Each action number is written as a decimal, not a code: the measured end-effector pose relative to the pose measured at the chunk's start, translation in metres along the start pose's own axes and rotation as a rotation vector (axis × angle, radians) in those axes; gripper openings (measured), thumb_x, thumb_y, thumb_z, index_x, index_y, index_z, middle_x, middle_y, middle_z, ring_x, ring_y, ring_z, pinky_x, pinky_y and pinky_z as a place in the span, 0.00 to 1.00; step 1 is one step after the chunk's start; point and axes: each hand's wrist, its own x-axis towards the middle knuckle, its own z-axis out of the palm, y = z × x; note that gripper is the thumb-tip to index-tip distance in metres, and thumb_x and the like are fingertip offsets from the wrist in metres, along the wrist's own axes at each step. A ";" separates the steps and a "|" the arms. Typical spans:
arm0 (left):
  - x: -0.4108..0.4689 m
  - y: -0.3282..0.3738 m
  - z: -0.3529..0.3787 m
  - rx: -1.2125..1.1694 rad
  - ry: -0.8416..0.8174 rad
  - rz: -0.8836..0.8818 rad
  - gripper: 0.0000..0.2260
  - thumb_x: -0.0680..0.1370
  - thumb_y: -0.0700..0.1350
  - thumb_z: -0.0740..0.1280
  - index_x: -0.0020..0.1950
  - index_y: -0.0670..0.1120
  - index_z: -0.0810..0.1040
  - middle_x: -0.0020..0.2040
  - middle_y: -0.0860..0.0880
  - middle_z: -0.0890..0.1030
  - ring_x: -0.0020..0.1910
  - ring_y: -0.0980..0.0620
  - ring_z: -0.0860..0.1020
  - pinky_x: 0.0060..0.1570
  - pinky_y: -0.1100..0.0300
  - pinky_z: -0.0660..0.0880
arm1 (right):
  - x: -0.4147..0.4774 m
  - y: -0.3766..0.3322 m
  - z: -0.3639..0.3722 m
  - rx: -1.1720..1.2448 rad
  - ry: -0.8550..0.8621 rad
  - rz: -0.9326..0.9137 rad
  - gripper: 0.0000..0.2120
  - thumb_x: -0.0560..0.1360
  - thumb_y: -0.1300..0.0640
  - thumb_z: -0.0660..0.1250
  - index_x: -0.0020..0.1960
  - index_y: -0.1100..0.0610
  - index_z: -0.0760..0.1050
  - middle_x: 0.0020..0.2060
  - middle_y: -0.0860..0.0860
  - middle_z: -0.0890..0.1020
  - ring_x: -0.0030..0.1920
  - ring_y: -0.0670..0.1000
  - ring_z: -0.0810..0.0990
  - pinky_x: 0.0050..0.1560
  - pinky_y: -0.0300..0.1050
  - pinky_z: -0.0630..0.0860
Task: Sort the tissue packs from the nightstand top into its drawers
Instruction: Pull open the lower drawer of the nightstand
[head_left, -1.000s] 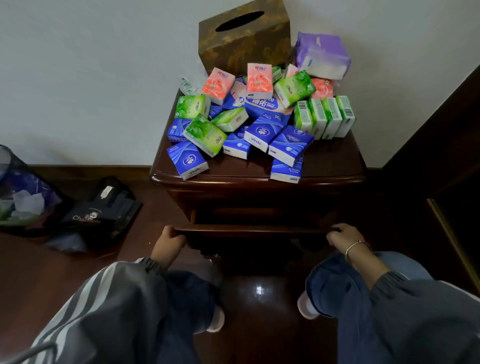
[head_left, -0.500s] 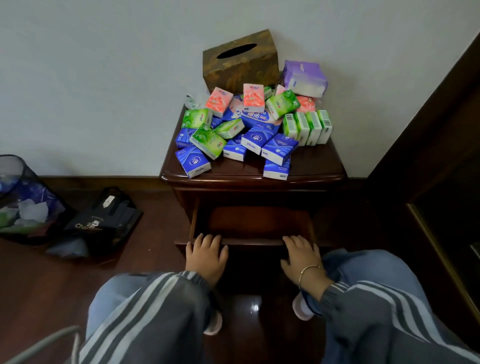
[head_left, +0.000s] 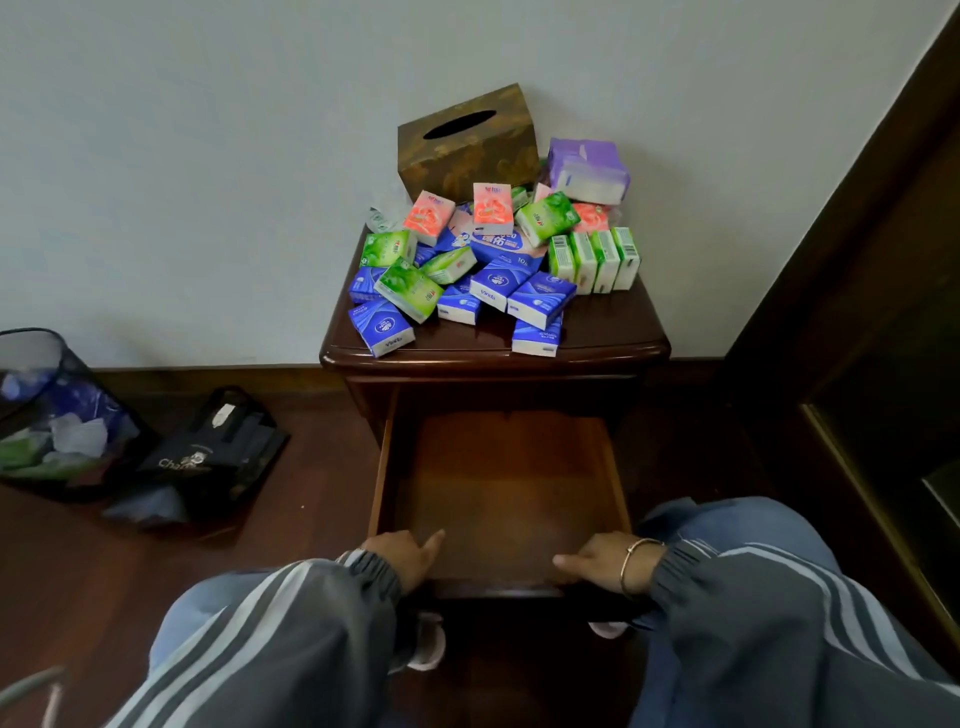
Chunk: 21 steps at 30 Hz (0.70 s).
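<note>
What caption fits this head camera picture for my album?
Left hand and right hand grip the open drawer; tissue packs pile on the nightstand.

Most fingers of the left hand (head_left: 404, 557) and the right hand (head_left: 601, 564) go down behind the front of the drawer (head_left: 383, 467), out of sight. The bin (head_left: 36, 410) is cut off at the left side. Some tissue packs (head_left: 591, 218) at the back lie under others, so only bits show. Their small print is too tiny to read.

Probably a home bedroom: a dark wooden nightstand (head_left: 493, 353) against a pale wall, a mesh wastebasket (head_left: 47, 410) left of it on wood flooring.
</note>
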 end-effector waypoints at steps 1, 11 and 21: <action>-0.001 0.000 0.000 -0.025 -0.005 -0.014 0.30 0.78 0.67 0.45 0.46 0.46 0.77 0.47 0.47 0.79 0.45 0.47 0.77 0.52 0.55 0.72 | -0.001 -0.001 0.000 -0.007 -0.003 -0.006 0.32 0.75 0.33 0.51 0.50 0.59 0.79 0.52 0.58 0.81 0.46 0.54 0.77 0.49 0.46 0.70; -0.012 0.005 0.007 -0.001 0.046 -0.020 0.27 0.78 0.66 0.49 0.47 0.47 0.78 0.47 0.48 0.80 0.45 0.49 0.78 0.53 0.55 0.75 | -0.009 -0.005 0.001 -0.017 0.022 -0.053 0.20 0.77 0.39 0.56 0.41 0.55 0.74 0.41 0.52 0.76 0.43 0.52 0.74 0.46 0.44 0.69; -0.021 0.018 0.015 0.128 0.042 0.045 0.22 0.81 0.56 0.53 0.59 0.41 0.78 0.61 0.42 0.77 0.59 0.45 0.77 0.59 0.51 0.74 | -0.005 -0.007 0.016 0.039 0.128 -0.031 0.18 0.78 0.44 0.58 0.45 0.56 0.78 0.40 0.51 0.75 0.44 0.50 0.73 0.45 0.41 0.68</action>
